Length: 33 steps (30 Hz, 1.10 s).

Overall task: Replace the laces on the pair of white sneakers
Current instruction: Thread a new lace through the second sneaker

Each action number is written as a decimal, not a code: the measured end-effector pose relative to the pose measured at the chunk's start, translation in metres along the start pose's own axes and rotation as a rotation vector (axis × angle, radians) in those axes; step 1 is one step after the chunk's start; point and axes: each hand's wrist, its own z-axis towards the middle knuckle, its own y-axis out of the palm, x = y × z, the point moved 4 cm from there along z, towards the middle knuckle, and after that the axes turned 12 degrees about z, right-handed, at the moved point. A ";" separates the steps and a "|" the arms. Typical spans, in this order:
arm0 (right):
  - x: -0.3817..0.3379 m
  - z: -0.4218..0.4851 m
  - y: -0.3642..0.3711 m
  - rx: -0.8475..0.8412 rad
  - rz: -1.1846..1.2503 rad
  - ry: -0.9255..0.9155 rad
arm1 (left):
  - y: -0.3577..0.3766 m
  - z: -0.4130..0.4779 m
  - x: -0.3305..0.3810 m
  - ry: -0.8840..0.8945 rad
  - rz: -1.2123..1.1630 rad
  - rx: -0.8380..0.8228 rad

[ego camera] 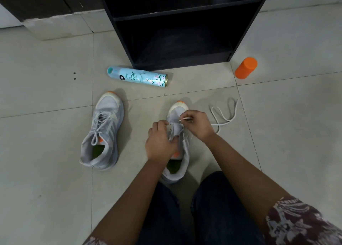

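Observation:
Two white sneakers with orange toe tips lie on the tiled floor. The left sneaker is laced and stands alone. The right sneaker is in front of my knees, its eyelets mostly bare. My left hand grips its tongue and upper near the eyelets. My right hand pinches the tip of a white lace at the front eyelets. The remaining lace trails in loops on the floor to the right of the shoe.
A light blue spray can lies on its side beyond the shoes. An orange bottle stands at the right. A black open shelf unit stands ahead. My knees in dark trousers fill the bottom.

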 end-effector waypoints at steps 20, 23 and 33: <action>-0.059 0.032 0.038 -0.668 -0.765 -0.293 | -0.003 0.019 -0.014 -0.205 -0.196 0.025; -0.060 0.035 0.035 -0.576 -0.662 -0.250 | -0.003 0.017 -0.015 -0.186 -0.226 0.024; -0.041 0.028 0.017 -0.614 -0.672 -0.157 | 0.004 0.017 -0.012 -0.047 -0.127 -0.005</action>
